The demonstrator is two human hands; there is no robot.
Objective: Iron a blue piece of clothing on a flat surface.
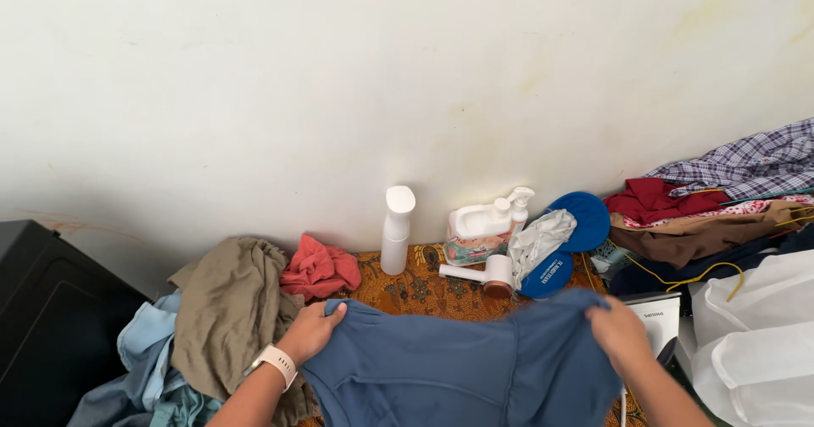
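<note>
— Holding the blue garment [462,363] stretched wide, is that right?

— Yes. The left hand [312,331] is closed on its upper left edge and the right hand [621,335] is clamped on the upper right edge, cloth bunched in both fists.

— Where is it, taking the white spray bottle [396,228] as the mark?

— Just in front of the bottle, over the patterned mat [424,290]. Left of the bottle lie a red cloth [320,267] and an olive garment [227,308]; right of it, a heap of clothes [712,211].

— How should it handle?

— Soft, light and limp, I'd judge; it sags between the hands. Gripping near the edges or seams keeps it spread.
</note>
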